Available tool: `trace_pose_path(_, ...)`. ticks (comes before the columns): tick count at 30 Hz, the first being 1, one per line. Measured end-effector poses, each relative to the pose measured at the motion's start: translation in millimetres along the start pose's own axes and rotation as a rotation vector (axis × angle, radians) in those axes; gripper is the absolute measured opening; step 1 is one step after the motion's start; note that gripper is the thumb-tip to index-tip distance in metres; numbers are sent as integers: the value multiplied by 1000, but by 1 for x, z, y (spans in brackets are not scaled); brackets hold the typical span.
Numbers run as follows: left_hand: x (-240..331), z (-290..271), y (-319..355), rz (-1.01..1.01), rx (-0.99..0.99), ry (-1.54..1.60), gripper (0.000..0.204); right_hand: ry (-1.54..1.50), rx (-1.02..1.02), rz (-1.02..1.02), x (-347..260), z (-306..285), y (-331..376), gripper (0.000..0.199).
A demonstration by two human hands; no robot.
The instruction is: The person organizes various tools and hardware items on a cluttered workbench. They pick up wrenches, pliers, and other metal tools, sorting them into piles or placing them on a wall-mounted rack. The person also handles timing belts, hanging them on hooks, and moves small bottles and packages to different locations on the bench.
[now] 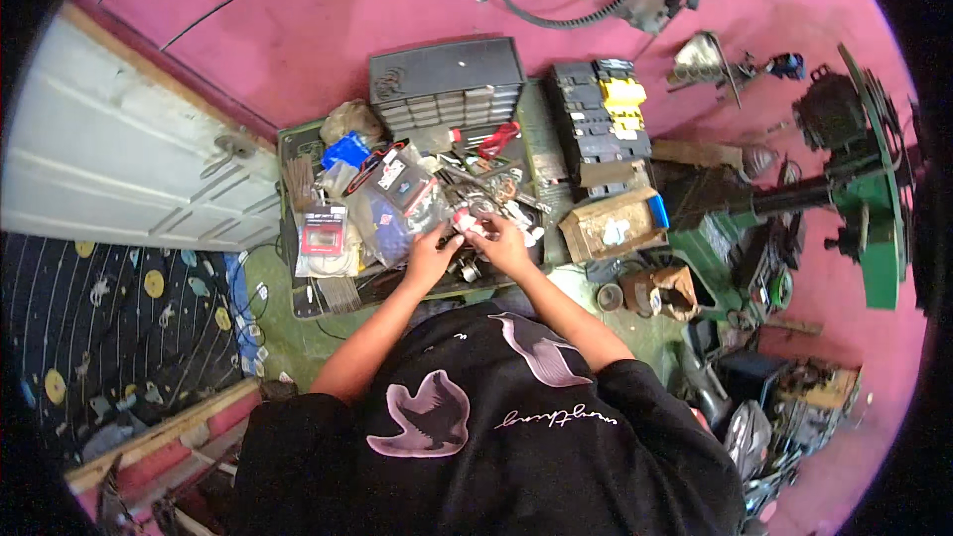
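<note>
My left hand (pixel 433 254) and my right hand (pixel 501 242) meet over the front of a cluttered green workbench (pixel 310 303). Together they hold a small white and red part (pixel 465 224) between the fingertips. Just below the hands lie small metal pieces (pixel 467 270). Clear plastic packets of parts (pixel 382 208) are piled to the left of my left hand. Loose tools, among them red-handled pliers (pixel 499 138), lie behind the hands.
A dark drawer organiser (pixel 447 84) stands at the bench's back, a second black one with yellow parts (pixel 601 119) to its right. A wooden box (pixel 612 222) sits right of my hands. Green machinery (pixel 854 189) fills the right side. A white door (pixel 119 159) is at left.
</note>
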State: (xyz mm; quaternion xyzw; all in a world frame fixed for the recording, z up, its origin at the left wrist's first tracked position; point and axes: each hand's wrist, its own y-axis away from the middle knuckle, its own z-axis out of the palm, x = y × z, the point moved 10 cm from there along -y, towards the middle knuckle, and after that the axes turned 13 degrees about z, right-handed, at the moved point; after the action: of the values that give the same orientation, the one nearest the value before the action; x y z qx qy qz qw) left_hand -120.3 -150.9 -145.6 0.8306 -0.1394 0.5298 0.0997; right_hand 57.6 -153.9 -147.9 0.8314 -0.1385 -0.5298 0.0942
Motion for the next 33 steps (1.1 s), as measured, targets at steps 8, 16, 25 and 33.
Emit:
trace_pose_path(8,-8,66,6,-325,-72,700,33,66,-74,110,-6,-31,18,41)
trace_pose_path(16,10,67,-17,-332,90,927,31,474,602,-438,-133,-190,37,26)
trace_pose_path(25,61,48,-33,-130,176,1001,36,966,635,198,46,-249,-55,37)
trace_pose_path(33,82,45,-35,-58,153,1168,33,441,517,-216,-61,-211,-45,15)
